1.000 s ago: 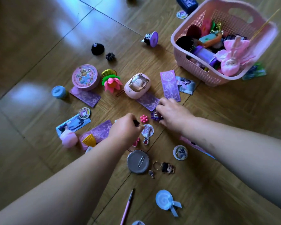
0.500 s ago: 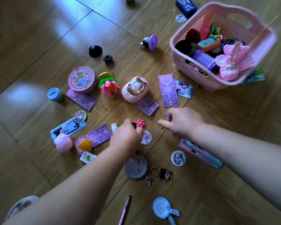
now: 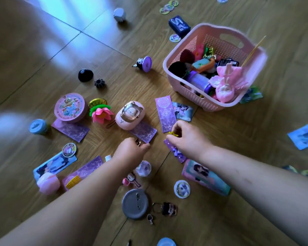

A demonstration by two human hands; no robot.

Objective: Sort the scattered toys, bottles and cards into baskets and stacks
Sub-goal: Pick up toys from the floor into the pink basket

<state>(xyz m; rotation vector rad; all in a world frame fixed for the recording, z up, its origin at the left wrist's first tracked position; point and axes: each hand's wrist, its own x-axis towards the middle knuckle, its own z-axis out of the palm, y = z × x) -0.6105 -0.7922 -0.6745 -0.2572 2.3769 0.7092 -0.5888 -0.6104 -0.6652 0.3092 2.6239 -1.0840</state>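
Right hand (image 3: 187,139) pinches a yellow bit (image 3: 172,134) — the purple strip (image 3: 175,152) under it slants far-left to near-right, near end hidden. Left hand (image 3: 130,150) has its fingers curled, grip unclear — too blurry.

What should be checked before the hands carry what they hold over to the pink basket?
1. Right hand has a grip: ok, it pinches a small yellow piece.
2. Left hand has a grip: ok, fingers curl round a small item; what it is cannot be told.
3. Pink basket upright, mouth open: ok.
4. Room in the basket: ok, toys fill the near part and bare wall shows farther in.
5. Way to the basket: ok, only a flat purple card and a picture card lie between.
6. Cards stacked: not ok, they lie scattered.
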